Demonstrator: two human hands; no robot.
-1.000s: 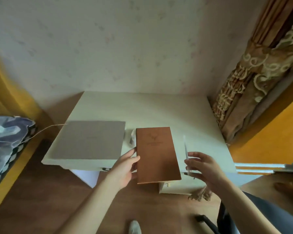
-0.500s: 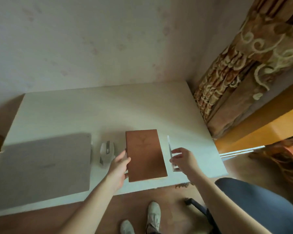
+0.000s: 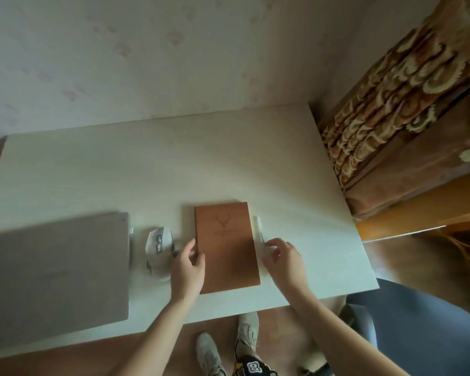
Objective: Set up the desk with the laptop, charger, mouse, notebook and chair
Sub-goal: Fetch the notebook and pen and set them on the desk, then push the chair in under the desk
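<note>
A brown notebook (image 3: 227, 244) with a deer emblem lies flat on the white desk (image 3: 174, 164) near its front edge. My left hand (image 3: 187, 270) grips the notebook's left edge, thumb on the cover. My right hand (image 3: 284, 260) pinches the near end of a white pen (image 3: 258, 226), which lies along the notebook's right side. A white mouse (image 3: 158, 244) sits just left of my left hand. The closed grey laptop (image 3: 55, 270) lies at the desk's front left. A blue chair (image 3: 418, 329) stands at the lower right, beside the desk. No charger is in sight.
A patterned brown curtain (image 3: 391, 109) hangs at the desk's right end. The wall (image 3: 147, 50) runs along the back of the desk. My shoes (image 3: 228, 343) stand on the wooden floor below the front edge.
The notebook has slid from overhanging the front edge to fully on the desk. The pen has come down beside it. My view has moved closer, over the desk.
</note>
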